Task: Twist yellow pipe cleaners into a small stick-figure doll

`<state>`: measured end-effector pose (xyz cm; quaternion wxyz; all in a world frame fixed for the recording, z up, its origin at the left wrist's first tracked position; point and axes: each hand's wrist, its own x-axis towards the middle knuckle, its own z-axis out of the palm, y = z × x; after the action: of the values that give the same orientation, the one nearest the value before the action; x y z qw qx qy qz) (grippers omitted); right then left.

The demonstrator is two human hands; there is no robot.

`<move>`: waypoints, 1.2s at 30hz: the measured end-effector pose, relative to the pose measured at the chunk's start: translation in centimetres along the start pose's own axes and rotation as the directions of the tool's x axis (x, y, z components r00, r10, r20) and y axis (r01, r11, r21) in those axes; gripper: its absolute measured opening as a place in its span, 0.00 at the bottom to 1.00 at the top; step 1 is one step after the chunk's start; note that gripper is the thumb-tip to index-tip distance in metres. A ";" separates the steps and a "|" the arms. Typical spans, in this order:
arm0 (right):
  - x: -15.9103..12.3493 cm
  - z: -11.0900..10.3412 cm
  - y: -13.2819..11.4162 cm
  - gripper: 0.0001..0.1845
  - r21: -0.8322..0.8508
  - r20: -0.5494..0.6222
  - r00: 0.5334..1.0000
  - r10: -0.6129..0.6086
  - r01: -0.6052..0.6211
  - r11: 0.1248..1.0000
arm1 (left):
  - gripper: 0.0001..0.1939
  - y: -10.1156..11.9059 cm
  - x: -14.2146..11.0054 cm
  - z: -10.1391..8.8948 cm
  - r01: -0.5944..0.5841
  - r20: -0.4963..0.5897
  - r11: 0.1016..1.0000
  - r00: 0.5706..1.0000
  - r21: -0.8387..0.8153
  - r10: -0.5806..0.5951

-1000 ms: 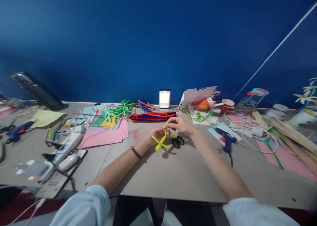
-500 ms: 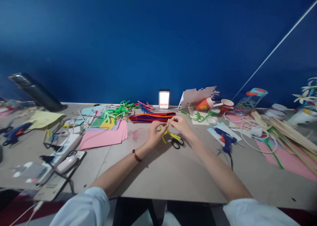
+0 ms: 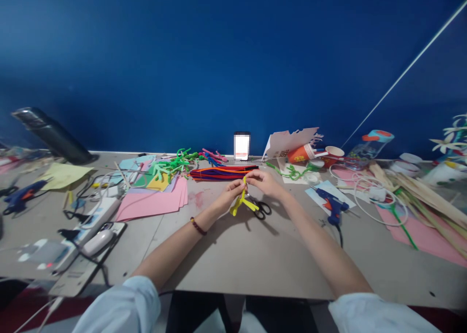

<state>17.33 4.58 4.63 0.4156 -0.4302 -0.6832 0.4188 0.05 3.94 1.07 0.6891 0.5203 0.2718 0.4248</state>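
Soft shadows, blurred stretched edges

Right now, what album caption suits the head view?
Left hand and right hand hold a branching yellow pipe-cleaner shape above a grey table, near black-handled scissors.

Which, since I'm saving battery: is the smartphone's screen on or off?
On: the smartphone's screen glows bright white, its contents blurred.

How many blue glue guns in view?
2: one glue gun at right, partly on light-blue paper; a second gun at far left, by yellow paper. More may be hidden.
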 end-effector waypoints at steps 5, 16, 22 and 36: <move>-0.1 0.4 0.4 0.15 0.216 0.153 0.987 0.051 -0.084 0.973 | 0.22 -0.7 0.2 -0.1 0.073 0.109 0.982 0.993 -0.175 -0.054; 0.1 0.6 0.2 0.13 0.009 -0.121 0.990 0.074 -0.074 0.997 | 0.20 0.3 0.0 0.3 0.073 -0.098 0.997 0.993 0.007 -0.072; -0.3 1.8 -0.2 0.10 -0.190 -0.270 0.959 0.083 -0.138 0.972 | 0.16 -0.5 0.5 0.4 -0.089 -0.258 0.966 0.954 0.243 0.153; -0.4 -0.5 -1.3 0.11 -0.003 0.117 0.989 0.089 -0.089 0.996 | 0.22 -0.1 -0.2 0.6 -0.087 -0.088 0.992 0.992 0.093 0.095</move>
<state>17.62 3.92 5.89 0.3562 -0.4348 -0.6860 0.4620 0.46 3.44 1.15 0.6320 0.5419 0.2981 0.4670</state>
